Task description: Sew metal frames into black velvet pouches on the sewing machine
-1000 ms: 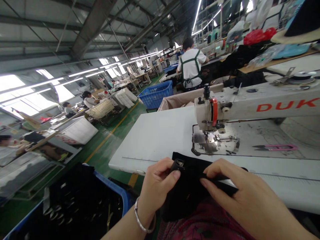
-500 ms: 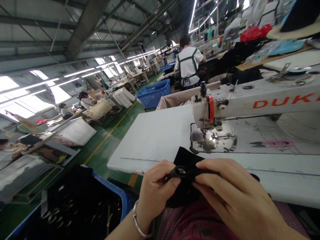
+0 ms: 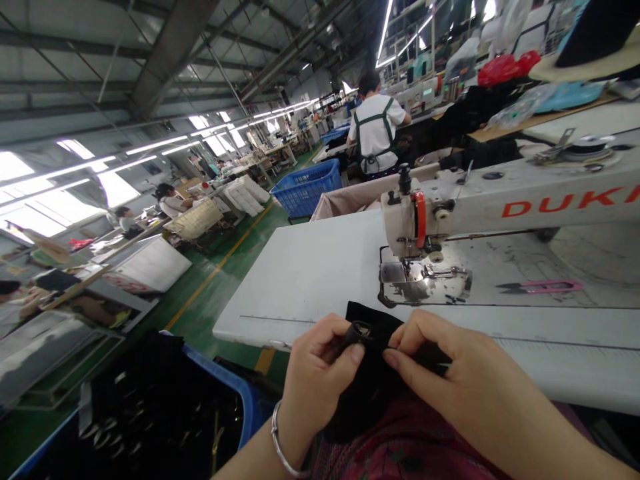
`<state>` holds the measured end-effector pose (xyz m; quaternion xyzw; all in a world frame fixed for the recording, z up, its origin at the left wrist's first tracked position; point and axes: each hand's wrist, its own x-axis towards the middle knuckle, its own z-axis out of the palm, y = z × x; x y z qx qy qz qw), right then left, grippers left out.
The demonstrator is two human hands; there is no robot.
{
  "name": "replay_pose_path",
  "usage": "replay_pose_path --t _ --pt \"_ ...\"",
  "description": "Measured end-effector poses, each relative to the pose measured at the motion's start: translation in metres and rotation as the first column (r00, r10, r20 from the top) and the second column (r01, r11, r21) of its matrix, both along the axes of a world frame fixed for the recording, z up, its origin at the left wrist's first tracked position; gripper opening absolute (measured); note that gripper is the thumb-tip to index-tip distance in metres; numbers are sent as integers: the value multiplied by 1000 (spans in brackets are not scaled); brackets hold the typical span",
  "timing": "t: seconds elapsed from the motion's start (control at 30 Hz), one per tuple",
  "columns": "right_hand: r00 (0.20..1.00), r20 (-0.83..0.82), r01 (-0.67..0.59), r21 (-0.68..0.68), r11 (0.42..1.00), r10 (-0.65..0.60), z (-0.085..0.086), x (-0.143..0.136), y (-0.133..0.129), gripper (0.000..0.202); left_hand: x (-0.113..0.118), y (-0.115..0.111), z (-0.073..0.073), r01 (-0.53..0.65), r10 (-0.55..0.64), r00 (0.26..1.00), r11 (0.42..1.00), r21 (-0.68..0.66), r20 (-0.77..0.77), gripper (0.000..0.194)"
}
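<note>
A piece of black fabric hangs between my hands above my lap, in front of the sewing table's edge. My left hand pinches a rolled part of it between thumb and fingers; a small opening with something pale or shiny inside shows there. My right hand grips the same fabric with thumb and fingertips, just right of that opening. Beyond my hands stands the white sewing machine with red lettering, its needle area over a worn metal plate.
Pink-handled thread snips lie on the white sewing table. At lower left a blue bin holds black pieces with metal parts. A co-worker sits ahead, near a blue basket.
My right hand has changed its grip, from extended fingers across the fabric to a bent pinch. The rolled opening has risen and tilted slightly in my left hand.
</note>
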<state>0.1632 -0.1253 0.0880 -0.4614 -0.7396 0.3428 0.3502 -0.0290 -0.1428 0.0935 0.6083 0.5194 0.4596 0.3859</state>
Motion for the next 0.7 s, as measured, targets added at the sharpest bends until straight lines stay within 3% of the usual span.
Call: replay_pose_path --t 0.1,0.17,0.3,0.4,0.47,0.57,0.63,0.7 --pt "999 38 -33 6 999 33 1 -1 2 11 -1 3 3 -6 7 1000 997 -78 7 7" --pt "993 29 -114 40 993 113 6 -1 1 11 -6 7 13 55 -56 998 985 -162 1 12" --pt "939 -107 -316 117 942 328 17 -1 -1 17 -22 26 48 269 -318 944 896 -354 -86 21" --pt "900 -132 -398 142 906 416 5 -2 4 33 -31 54 60 362 -498 820 834 -416 -284 21" --pt "901 -39 -418 192 888 433 -19 -4 13 41 -32 76 49 393 -553 678 829 -398 -485 19" --pt "903 283 -415 385 824 323 -61 -6 37 37 -21 113 10 396 -498 498 859 -324 -710 13" --pt "853 491 -437 485 758 178 -82 -4 60 31 -8 140 -22 360 -409 482 899 -251 -775 10" --pt "816 572 -437 514 738 84 -93 1 86 27 9 166 -48 308 -287 493 940 -144 -821 9"
